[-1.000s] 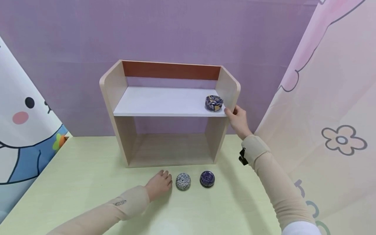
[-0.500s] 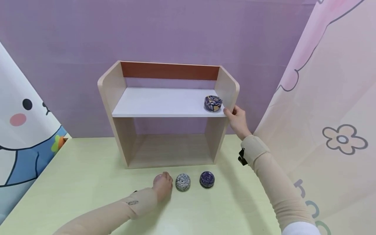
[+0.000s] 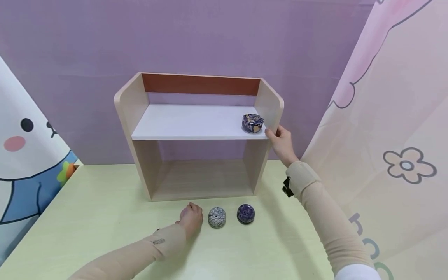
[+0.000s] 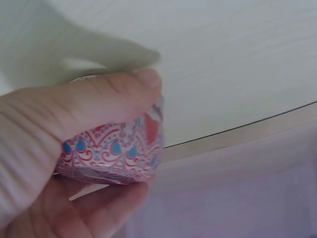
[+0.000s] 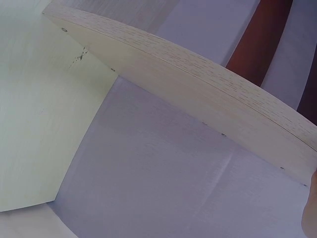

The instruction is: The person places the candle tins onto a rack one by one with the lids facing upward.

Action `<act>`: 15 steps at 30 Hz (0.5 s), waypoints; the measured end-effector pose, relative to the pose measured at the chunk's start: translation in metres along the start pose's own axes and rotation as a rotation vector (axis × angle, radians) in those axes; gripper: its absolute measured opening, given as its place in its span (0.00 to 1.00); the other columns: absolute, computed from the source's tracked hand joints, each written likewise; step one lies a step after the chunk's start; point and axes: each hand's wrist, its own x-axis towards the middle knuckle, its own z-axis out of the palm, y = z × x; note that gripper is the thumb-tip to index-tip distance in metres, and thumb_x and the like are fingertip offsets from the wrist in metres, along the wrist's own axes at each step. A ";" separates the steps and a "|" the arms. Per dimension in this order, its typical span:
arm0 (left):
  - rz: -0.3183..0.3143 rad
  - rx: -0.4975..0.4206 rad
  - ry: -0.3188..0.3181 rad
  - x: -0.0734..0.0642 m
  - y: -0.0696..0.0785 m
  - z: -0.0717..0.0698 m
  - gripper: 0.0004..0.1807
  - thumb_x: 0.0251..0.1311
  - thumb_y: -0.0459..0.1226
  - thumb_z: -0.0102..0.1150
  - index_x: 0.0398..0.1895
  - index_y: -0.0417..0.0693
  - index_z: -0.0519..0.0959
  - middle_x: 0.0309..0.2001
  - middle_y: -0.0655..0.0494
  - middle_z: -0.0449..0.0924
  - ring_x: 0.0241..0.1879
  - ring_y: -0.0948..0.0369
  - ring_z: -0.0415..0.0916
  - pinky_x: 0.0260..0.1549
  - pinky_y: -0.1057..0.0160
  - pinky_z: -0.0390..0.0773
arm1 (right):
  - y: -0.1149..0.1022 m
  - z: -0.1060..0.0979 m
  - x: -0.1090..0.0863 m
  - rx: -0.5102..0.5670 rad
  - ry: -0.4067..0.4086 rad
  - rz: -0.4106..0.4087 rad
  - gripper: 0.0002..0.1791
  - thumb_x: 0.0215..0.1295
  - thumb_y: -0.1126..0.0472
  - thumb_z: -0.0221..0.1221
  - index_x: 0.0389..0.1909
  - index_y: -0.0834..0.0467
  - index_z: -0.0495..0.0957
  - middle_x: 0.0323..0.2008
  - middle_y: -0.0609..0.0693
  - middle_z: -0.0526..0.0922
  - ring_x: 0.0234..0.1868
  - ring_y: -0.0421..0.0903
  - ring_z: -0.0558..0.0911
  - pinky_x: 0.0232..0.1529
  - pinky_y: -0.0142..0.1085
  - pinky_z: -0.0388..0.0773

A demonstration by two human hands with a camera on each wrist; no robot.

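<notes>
My left hand (image 3: 192,219) grips a small round tin (image 4: 111,148) with a pink, red and blue pattern, in front of the shelf unit. In the left wrist view the thumb lies across one side of the tin and the fingers curl round the other; the palm hides part of it. My right hand (image 3: 284,146) holds the front edge of the right side panel (image 5: 198,94) of the wooden shelf unit (image 3: 189,120), thumb at the end of the white board. A dark blue and gold tin (image 3: 252,123) sits on that board, just left of the thumb.
Right of my left hand, a grey-white patterned tin (image 3: 217,217) and a dark purple tin (image 3: 245,214) stand on the pale table (image 3: 105,217). A purple cloth (image 3: 203,35) hangs behind the shelf unit. Printed curtains flank both sides, the right curtain (image 3: 378,128) close to my right arm.
My left hand has turned at the wrist and its fingers have closed round the pink tin. My right hand stays on the side panel. The head view has shifted slightly.
</notes>
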 end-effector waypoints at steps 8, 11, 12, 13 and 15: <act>-0.002 -0.071 0.080 0.004 -0.001 0.008 0.24 0.46 0.42 0.68 0.50 0.65 0.74 0.44 0.57 0.75 0.45 0.59 0.75 0.42 0.68 0.78 | 0.001 -0.002 0.001 -0.007 0.005 0.000 0.23 0.64 0.56 0.52 0.56 0.63 0.70 0.50 0.60 0.77 0.46 0.45 0.75 0.50 0.37 0.74; 0.019 -0.091 0.093 0.003 -0.002 0.011 0.16 0.56 0.43 0.59 0.49 0.64 0.75 0.44 0.57 0.75 0.45 0.59 0.75 0.41 0.69 0.78 | 0.002 -0.001 0.000 -0.011 -0.002 0.004 0.23 0.64 0.55 0.52 0.57 0.63 0.70 0.51 0.60 0.77 0.46 0.45 0.75 0.51 0.37 0.74; 0.025 -0.096 0.101 0.003 -0.002 0.012 0.15 0.57 0.44 0.58 0.49 0.63 0.75 0.43 0.57 0.75 0.44 0.59 0.75 0.41 0.70 0.78 | 0.002 -0.001 0.000 -0.009 -0.001 0.004 0.23 0.64 0.55 0.52 0.57 0.63 0.70 0.51 0.60 0.77 0.46 0.45 0.75 0.51 0.37 0.74; 0.030 -0.104 0.117 0.002 -0.002 0.013 0.14 0.59 0.44 0.56 0.49 0.63 0.75 0.43 0.57 0.75 0.44 0.59 0.75 0.41 0.70 0.78 | 0.002 0.000 0.000 -0.009 0.001 0.004 0.23 0.64 0.56 0.52 0.57 0.62 0.70 0.51 0.60 0.77 0.46 0.45 0.75 0.51 0.37 0.74; 0.033 -0.108 0.146 0.001 -0.004 0.014 0.13 0.59 0.45 0.55 0.48 0.62 0.76 0.43 0.57 0.75 0.43 0.60 0.75 0.42 0.70 0.78 | 0.002 0.000 -0.001 -0.009 0.003 0.002 0.23 0.64 0.56 0.52 0.57 0.62 0.70 0.51 0.60 0.77 0.46 0.45 0.75 0.51 0.36 0.74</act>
